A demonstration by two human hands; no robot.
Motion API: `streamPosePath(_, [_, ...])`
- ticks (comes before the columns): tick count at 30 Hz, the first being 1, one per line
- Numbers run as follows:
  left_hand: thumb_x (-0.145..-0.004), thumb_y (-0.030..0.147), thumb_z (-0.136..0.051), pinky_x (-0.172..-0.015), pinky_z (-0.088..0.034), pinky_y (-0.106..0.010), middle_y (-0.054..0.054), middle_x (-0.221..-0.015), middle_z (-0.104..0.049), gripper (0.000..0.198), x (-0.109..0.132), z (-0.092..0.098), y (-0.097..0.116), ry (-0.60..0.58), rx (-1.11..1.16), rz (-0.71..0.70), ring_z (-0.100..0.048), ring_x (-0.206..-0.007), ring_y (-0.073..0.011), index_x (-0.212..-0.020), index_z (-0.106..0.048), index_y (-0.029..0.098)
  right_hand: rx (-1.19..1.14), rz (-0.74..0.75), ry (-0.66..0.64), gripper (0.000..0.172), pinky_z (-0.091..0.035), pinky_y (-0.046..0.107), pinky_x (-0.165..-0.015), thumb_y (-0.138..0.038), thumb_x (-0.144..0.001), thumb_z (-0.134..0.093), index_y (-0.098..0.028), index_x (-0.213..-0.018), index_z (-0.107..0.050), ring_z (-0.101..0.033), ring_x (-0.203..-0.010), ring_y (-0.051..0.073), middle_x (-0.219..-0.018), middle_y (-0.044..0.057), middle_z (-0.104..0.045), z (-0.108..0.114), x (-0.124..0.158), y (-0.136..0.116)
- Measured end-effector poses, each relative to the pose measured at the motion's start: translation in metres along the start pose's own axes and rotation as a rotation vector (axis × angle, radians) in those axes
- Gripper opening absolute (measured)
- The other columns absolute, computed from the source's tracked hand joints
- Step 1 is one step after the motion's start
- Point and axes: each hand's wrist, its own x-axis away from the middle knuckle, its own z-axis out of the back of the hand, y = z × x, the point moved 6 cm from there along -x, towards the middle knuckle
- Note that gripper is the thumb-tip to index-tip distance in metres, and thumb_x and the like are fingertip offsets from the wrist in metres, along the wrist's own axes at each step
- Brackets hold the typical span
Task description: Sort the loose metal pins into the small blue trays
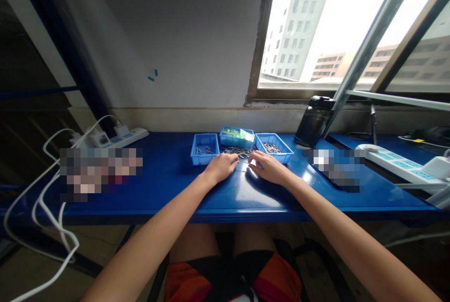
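Both hands rest on a blue table (168, 184) in front of a loose pile of small metal pins (239, 152). My left hand (221, 167) lies palm down with its fingers curled at the pile's near edge. My right hand (269, 167) has its fingers drawn together toward the pile, tips close to the left hand; what they pinch is too small to make out. Behind the pile stand three small blue trays: the left tray (205, 148) holds a few pins, the middle tray (237, 137) holds a greenish packet, the right tray (273, 147) holds several pins.
A black bottle (312, 121) stands at the back right beside a slanting metal pole (369, 44). White power strips lie at the back left (116, 140) and at the right (397, 163), with white cables hanging off the left edge. A window fills the upper right.
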Motion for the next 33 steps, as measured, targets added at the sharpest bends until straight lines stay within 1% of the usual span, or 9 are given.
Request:
streamPosePath(7, [-0.090,0.035,-0.033,-0.068,-0.045,-0.025,-0.006,-0.088,-0.066,0.028,0.002,-0.001,-0.001,-0.043,-0.044,0.090,-0.062,-0.082,-0.0194,-0.096,-0.057,0.022,-0.025,0.064,-0.012,0.015,-0.042,0.023,-0.066,-0.022,-0.083,-0.046,-0.019,-0.089,-0.059,-0.054,-0.064,0.010,-0.088,0.004,-0.059,-0.001,0.001,-0.003])
streamPosePath(11, [-0.089,0.038,-0.034,-0.066,-0.045,-0.026,-0.008,-0.087,-0.066,0.030,0.003,0.002,0.000,-0.040,-0.070,0.139,-0.062,-0.079,-0.0207,-0.102,-0.054,0.020,0.011,0.057,0.044,0.019,-0.042,0.023,-0.064,-0.025,-0.085,-0.044,-0.019,-0.092,-0.061,-0.054,-0.063,0.010,-0.091,0.005,-0.061,0.006,0.000,-0.004])
streamPosePath(13, [-0.088,0.040,-0.037,-0.065,-0.045,-0.026,-0.008,-0.086,-0.065,0.031,0.004,0.002,0.001,-0.046,-0.078,0.150,-0.062,-0.077,-0.0203,-0.103,-0.053,0.019,0.057,-0.011,0.129,0.022,-0.042,0.024,-0.064,-0.028,-0.086,-0.042,-0.019,-0.091,-0.061,-0.054,-0.062,0.011,-0.092,0.006,-0.061,0.015,0.000,0.001])
streamPosePath(16, [-0.087,0.038,-0.039,-0.064,-0.045,-0.027,-0.008,-0.084,-0.065,0.028,0.005,0.003,0.002,-0.064,-0.097,0.143,-0.062,-0.076,-0.0205,-0.100,-0.055,0.019,0.189,-0.252,0.318,0.026,-0.041,0.026,-0.066,-0.030,-0.087,-0.040,-0.018,-0.096,-0.060,-0.055,-0.064,0.013,-0.096,0.007,-0.060,0.033,0.005,0.018])
streamPosePath(19, [-0.086,0.036,-0.040,-0.064,-0.046,-0.027,-0.008,-0.082,-0.065,0.026,0.005,0.002,0.002,-0.076,-0.113,0.145,-0.062,-0.076,-0.0207,-0.097,-0.057,0.019,0.330,-0.465,0.382,0.032,-0.040,0.027,-0.064,-0.034,-0.087,-0.039,-0.018,-0.109,-0.057,-0.058,-0.073,0.017,-0.106,0.010,-0.058,0.043,0.012,0.031])
streamPosePath(23, [-0.086,0.036,-0.040,-0.065,-0.046,-0.027,-0.008,-0.083,-0.065,0.026,0.005,0.001,0.003,-0.082,-0.129,0.143,-0.062,-0.078,-0.0211,-0.096,-0.057,0.019,0.432,-0.537,0.335,0.038,-0.039,0.027,-0.061,-0.038,-0.087,-0.038,-0.022,-0.118,-0.053,-0.059,-0.078,0.020,-0.112,0.010,-0.056,0.044,0.014,0.033])
streamPosePath(26, [-0.086,0.035,-0.039,-0.068,-0.047,-0.030,-0.009,-0.085,-0.066,0.026,0.005,0.001,0.003,-0.080,-0.168,0.156,-0.063,-0.081,-0.0229,-0.095,-0.057,0.019,0.403,-0.446,0.294,0.035,-0.039,0.025,-0.060,-0.035,-0.089,-0.034,-0.022,-0.114,-0.055,-0.059,-0.076,0.018,-0.106,0.008,-0.060,0.038,0.010,0.024])
streamPosePath(29, [-0.086,0.034,-0.038,-0.070,-0.047,-0.032,-0.010,-0.089,-0.066,0.027,0.006,0.002,0.001,-0.059,-0.212,0.200,-0.063,-0.082,-0.0241,-0.101,-0.054,0.019,0.370,-0.313,0.120,0.033,-0.038,0.024,-0.061,-0.031,-0.089,-0.033,-0.020,-0.105,-0.059,-0.061,-0.072,0.017,-0.087,0.006,-0.066,0.020,0.004,0.012])
streamPosePath(33, [-0.086,0.032,-0.039,-0.069,-0.049,-0.033,-0.015,-0.088,-0.066,0.031,0.007,0.002,-0.004,-0.037,-0.282,0.305,-0.064,-0.083,-0.0261,-0.108,-0.052,0.013,0.480,-0.287,-0.070,0.034,-0.040,0.026,-0.061,-0.029,-0.090,-0.031,-0.017,-0.110,-0.056,-0.064,-0.071,0.021,-0.076,0.009,-0.068,-0.001,0.001,0.004])
